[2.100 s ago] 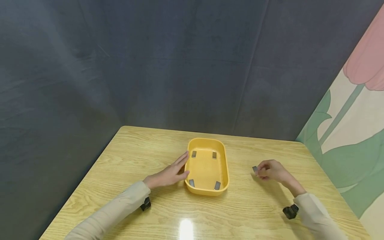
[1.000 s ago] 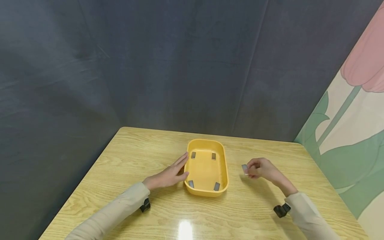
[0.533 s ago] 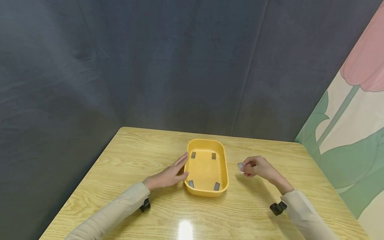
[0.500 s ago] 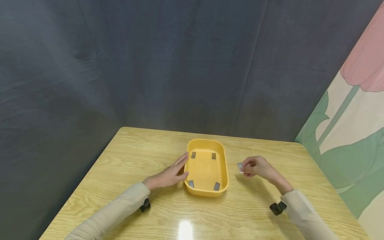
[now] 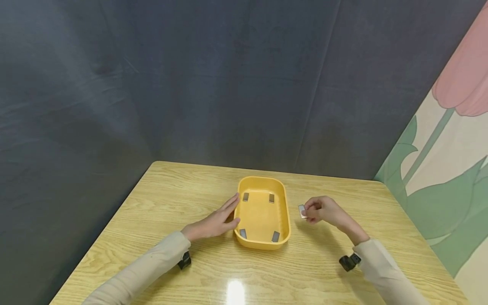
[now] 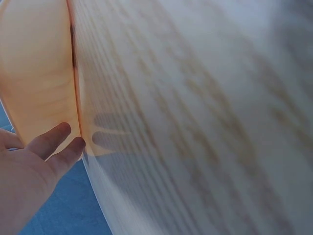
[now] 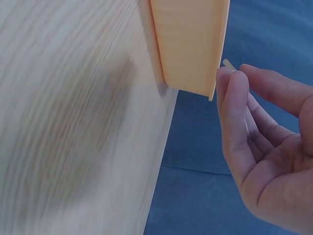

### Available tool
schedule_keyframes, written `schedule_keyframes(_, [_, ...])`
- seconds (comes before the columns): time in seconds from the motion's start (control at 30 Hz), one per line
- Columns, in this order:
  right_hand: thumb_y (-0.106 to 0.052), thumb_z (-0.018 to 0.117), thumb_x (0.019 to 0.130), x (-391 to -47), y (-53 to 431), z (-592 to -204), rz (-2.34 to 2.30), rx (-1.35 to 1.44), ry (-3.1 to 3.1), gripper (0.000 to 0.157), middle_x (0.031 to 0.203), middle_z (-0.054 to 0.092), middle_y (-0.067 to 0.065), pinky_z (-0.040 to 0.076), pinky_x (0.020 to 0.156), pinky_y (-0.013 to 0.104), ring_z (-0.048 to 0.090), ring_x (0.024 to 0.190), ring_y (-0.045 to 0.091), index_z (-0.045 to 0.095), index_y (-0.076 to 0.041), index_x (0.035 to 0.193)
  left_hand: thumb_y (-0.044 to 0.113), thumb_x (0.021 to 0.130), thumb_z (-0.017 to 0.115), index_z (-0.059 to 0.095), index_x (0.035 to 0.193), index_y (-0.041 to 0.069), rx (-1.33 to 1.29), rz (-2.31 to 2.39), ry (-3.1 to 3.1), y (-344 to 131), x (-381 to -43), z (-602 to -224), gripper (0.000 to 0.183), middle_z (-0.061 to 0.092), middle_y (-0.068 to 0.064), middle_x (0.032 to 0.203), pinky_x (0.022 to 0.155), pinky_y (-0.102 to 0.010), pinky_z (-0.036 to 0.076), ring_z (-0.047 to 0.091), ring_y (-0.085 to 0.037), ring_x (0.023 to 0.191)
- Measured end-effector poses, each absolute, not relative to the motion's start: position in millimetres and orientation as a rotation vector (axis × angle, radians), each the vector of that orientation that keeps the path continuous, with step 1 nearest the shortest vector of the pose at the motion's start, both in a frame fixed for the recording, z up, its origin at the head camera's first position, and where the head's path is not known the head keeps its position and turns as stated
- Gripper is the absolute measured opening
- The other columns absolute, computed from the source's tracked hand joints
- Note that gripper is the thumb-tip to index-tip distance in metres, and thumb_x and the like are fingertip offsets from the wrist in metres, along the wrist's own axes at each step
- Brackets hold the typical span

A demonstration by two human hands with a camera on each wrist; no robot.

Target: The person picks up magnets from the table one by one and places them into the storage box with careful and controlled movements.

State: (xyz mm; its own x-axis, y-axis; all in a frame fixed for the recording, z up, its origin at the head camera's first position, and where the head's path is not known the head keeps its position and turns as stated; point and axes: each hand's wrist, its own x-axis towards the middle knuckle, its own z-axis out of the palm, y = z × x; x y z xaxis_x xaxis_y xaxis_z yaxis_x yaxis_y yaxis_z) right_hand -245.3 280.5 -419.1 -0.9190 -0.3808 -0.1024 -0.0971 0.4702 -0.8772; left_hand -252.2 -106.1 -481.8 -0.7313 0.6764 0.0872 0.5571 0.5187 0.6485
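Note:
A yellow plastic tray (image 5: 262, 214) with raised sides and rounded corners sits on the table. Inside it, a small flat grey piece (image 5: 275, 237) lies near each corner. My left hand (image 5: 212, 223) rests against the tray's left side, fingers extended and thumb at the rim; the left wrist view has its fingertips (image 6: 80, 143) touching the outer wall. Right of the tray, above the table, my right hand (image 5: 323, 210) pinches a small, thin rectangular piece (image 5: 302, 210), its face pale grey here. In the right wrist view only the piece's narrow edge (image 7: 228, 64) shows past the fingertips.
The light wood-grain table (image 5: 183, 190) ends at a dark blue curtain (image 5: 228, 93) behind it. A wall with a tulip pattern (image 5: 438, 190) stands along the right side. A black camera (image 5: 348, 262) is strapped at each wrist.
My right hand has moved left toward the tray with the small rectangular piece pinched in it, and the piece's face now looks paler. The left hand and the tray hold their place.

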Motion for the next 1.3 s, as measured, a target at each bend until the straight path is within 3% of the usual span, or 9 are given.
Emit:
schedule_keyframes(0.2, [-0.006, 0.067, 0.094, -247, 275, -419, -1.432, -0.456, 2.421, 0.019, 0.088, 0.068, 0.023, 0.058, 0.072, 0.047, 0.067, 0.081, 0.039, 0.063, 0.010, 0.102, 0.029, 0.106, 0.048, 0.003, 0.159, 0.009, 1.039, 1.015, 2.573, -105, -252, -483, 0.072, -0.006, -0.006, 0.166, 0.117, -0.042, 0.021, 0.006, -0.018, 0.149])
schedule_keyframes(0.7, [-0.006, 0.066, 0.094, -250, 256, -413, -1.445, -0.497, 2.390, 0.019, 0.090, 0.068, 0.023, 0.058, 0.072, 0.046, 0.068, 0.080, 0.034, 0.062, 0.010, 0.103, 0.033, 0.106, 0.048, 0.003, 0.159, 0.012, 1.019, 1.010, 2.590, -106, -252, -484, 0.073, -0.005, -0.003, 0.166, 0.117, -0.040, 0.021, 0.007, -0.016, 0.148])
schedule_keyframes(0.93, [-0.001, 0.062, 0.095, -254, 248, -415, -1.438, -0.562, 2.385, 0.022, 0.086, 0.068, 0.020, 0.058, 0.072, 0.047, 0.067, 0.082, 0.043, 0.060, 0.012, 0.113, 0.031, 0.106, 0.049, 0.006, 0.159, 0.005, 1.025, 1.012, 2.589, -106, -252, -484, 0.073, -0.005, -0.004, 0.166, 0.117, -0.040, 0.021, 0.007, -0.016, 0.148])
schedule_keyframes(1.13, [-0.002, 0.066, 0.094, -257, 241, -416, -1.453, -0.593, 2.353, 0.032, 0.087, 0.069, 0.021, 0.058, 0.073, 0.049, 0.068, 0.082, 0.041, 0.057, 0.013, 0.121, 0.034, 0.106, 0.047, 0.006, 0.159, 0.004, 1.036, 1.007, 2.588, -105, -251, -483, 0.073, -0.006, -0.005, 0.166, 0.117, -0.042, 0.021, 0.007, -0.019, 0.149])
schedule_keyframes(1.3, [-0.001, 0.064, 0.095, -259, 236, -418, -1.477, -0.590, 2.338, 0.030, 0.088, 0.069, 0.020, 0.058, 0.074, 0.050, 0.069, 0.080, 0.040, 0.057, 0.012, 0.120, 0.035, 0.106, 0.047, 0.006, 0.159, 0.003, 1.042, 1.010, 2.588, -105, -251, -481, 0.074, -0.005, -0.006, 0.166, 0.117, -0.045, 0.022, 0.008, -0.023, 0.149])
